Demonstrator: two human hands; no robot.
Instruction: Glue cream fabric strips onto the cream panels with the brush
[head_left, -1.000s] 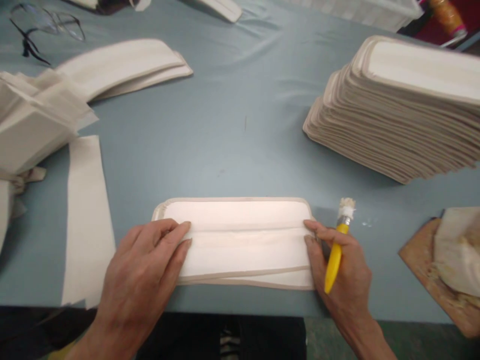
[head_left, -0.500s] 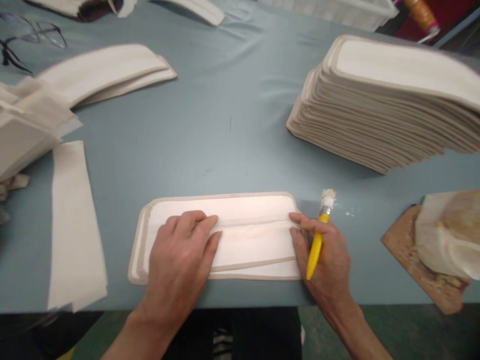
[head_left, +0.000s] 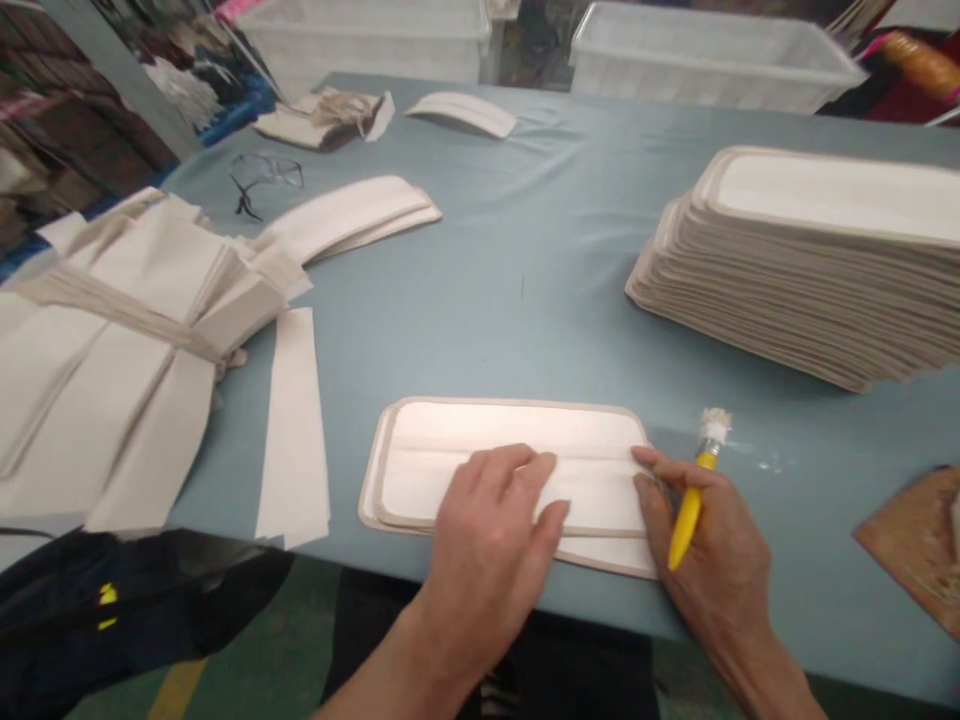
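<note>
Several white panels (head_left: 510, 425) with rounded corners and beige edges lie stacked in front of me, slightly out of line. A long raised strip or crease runs across the top one. My left hand (head_left: 499, 530) lies on this panel right of its middle, thumb apart from the fingers, holding nothing. At the panel's right end is my right hand (head_left: 709, 530), its forefinger and thumb touching the edge. Tucked in that hand is a yellow-handled brush (head_left: 691, 515), its bristles, coated in white, pointing away from me.
A tall stack of similar panels (head_left: 795, 290) stands at right. On the left lie a tied bundle of pale strips (head_left: 135, 320), a loose strip (head_left: 294, 430), curved panels (head_left: 352, 215) and glasses (head_left: 266, 172). White bins (head_left: 712, 60) stand behind; a stained brown board (head_left: 919, 545) lies at right.
My left hand has slid rightward along the top panel. My right hand stays at its right end with the brush. The view has tilted up and turned left, showing more of the bundle and bins.
</note>
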